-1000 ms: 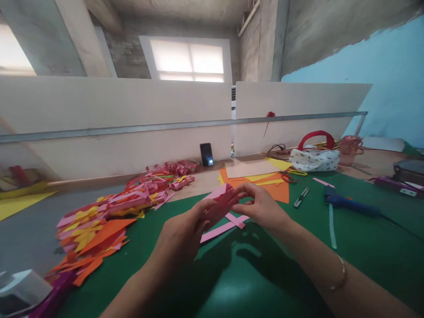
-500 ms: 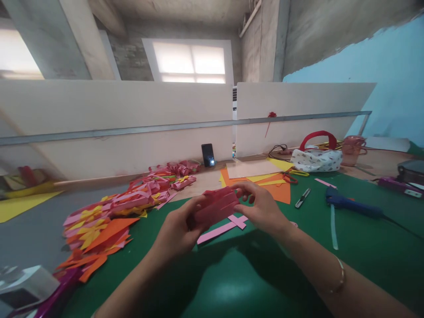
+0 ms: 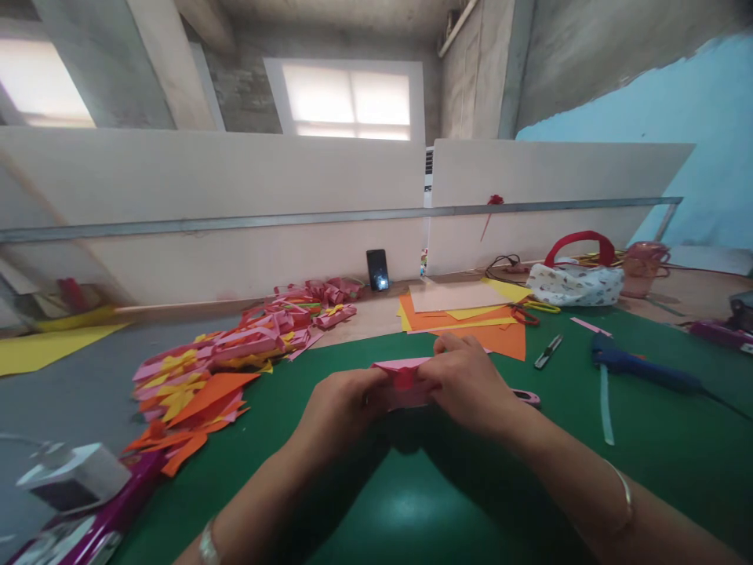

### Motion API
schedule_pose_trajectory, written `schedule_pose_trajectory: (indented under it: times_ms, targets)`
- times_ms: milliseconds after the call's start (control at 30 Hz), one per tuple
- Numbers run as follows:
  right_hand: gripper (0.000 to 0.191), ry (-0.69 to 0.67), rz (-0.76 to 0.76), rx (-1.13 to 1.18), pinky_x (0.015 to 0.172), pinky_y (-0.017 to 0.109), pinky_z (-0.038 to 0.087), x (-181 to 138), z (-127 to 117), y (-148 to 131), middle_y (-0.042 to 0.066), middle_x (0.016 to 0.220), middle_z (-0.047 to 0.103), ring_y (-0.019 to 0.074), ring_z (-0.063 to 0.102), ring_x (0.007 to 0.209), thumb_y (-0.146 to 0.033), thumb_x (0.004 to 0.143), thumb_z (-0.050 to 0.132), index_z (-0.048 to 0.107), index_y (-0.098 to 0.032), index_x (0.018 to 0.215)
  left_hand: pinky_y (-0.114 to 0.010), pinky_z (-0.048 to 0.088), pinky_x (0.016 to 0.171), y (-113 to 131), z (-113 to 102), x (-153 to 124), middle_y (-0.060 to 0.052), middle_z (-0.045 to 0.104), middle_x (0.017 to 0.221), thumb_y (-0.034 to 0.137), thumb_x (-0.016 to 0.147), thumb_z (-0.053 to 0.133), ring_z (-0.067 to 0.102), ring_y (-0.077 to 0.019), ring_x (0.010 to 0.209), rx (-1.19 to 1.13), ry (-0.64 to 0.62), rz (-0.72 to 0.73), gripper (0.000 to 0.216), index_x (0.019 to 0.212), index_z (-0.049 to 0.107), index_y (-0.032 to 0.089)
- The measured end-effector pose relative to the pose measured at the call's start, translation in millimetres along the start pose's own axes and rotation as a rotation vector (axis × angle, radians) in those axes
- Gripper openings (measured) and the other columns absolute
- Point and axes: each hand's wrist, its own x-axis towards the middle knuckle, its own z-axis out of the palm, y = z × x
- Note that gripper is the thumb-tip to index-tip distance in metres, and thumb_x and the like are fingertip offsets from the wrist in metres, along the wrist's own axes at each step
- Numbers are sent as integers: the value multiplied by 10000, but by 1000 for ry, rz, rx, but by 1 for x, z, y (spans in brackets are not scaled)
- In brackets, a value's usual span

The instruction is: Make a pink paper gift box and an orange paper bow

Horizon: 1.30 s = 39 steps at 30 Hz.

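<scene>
A small folded pink paper piece [image 3: 407, 397] with a red patch near its middle is held low over the green mat. My left hand [image 3: 344, 400] is closed on its left end, the thumb along the near side. At the other end my right hand [image 3: 474, 384] pinches the paper with its fingers curled. The fingers cover both ends of the paper, so its full shape is hidden. Beside my right wrist, a pink loop-shaped handle [image 3: 526, 398] shows in part.
Pink, yellow and orange paper cutouts [image 3: 205, 369] are heaped at left. Coloured sheets [image 3: 500, 339] and scissors [image 3: 541, 307] lie beyond my hands. To the right are a utility knife [image 3: 548, 351] and a blue glue gun [image 3: 647, 369]. A phone [image 3: 377, 271] leans on the partition.
The pink paper has been turned from its broad face to a narrower view. My right hand, earlier with loose fingers, now grips its end. Pink strips on the mat are no longer seen.
</scene>
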Motion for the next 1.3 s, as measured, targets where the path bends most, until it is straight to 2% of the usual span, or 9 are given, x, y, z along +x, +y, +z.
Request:
schedule_pose_trajectory:
  times_ms: [133,333,567,700,833,1000,1100,1200,1300]
  targets:
    - [113,-120,-13,-47,562,274,201,-1,-2,2,37,683,563,170,435,701,-123,727,666,626,-194,649,-217,281,524,-6,2,-1,14,663,678,185,732,566,549,-129,586,198,-74,37,93,719,651,221]
    - [138,-224,24,-78,542,279,191,-2,-7,-5,48,668,549,169,437,674,-55,727,583,616,-181,680,-225,283,553,-8,4,-1,5,672,723,186,743,514,562,-139,630,199,-132,40,145,765,649,234]
    - [213,-239,-72,123,533,261,197,-1,-12,-1,9,643,482,138,418,647,0,662,569,634,-202,656,-239,255,530,2,-12,1,-16,645,654,218,723,499,532,-152,596,308,-238,-34,175,722,673,226]
    - [294,-248,-43,139,520,260,187,-2,-10,5,1,645,457,129,398,617,24,632,547,674,-235,689,-218,263,530,0,-16,0,7,625,635,171,709,477,520,-123,582,187,-301,55,208,727,675,232]
    - [262,-279,-7,93,524,269,188,-1,-7,5,5,632,456,135,382,617,15,630,562,673,-221,658,-221,230,504,-3,-10,-1,16,586,587,133,676,477,472,-111,536,217,-275,90,202,687,656,227]
    - [99,-203,-67,81,582,300,202,0,0,-4,10,619,486,167,406,692,-168,733,640,700,-236,693,-244,182,479,4,-8,-1,0,558,545,236,767,479,441,-117,496,324,-221,79,217,630,645,213]
    - [168,-185,-65,52,589,300,210,-1,0,-4,7,631,477,144,403,662,-99,722,611,656,-190,589,-239,185,477,6,-13,-1,10,518,518,174,695,496,406,-111,482,358,-238,64,165,600,626,206]
    - [218,-212,-84,66,556,282,198,0,-3,-1,-8,629,456,125,398,631,16,630,577,648,-188,609,-232,191,480,1,-17,-1,29,492,521,124,626,487,367,-101,489,332,-249,84,156,613,615,212]
    - [232,-228,-98,80,530,267,191,1,-2,2,-9,624,441,122,399,618,26,621,565,645,-191,612,-220,208,483,-5,-15,-1,40,495,531,107,626,466,357,-91,500,241,-258,124,182,627,615,212]
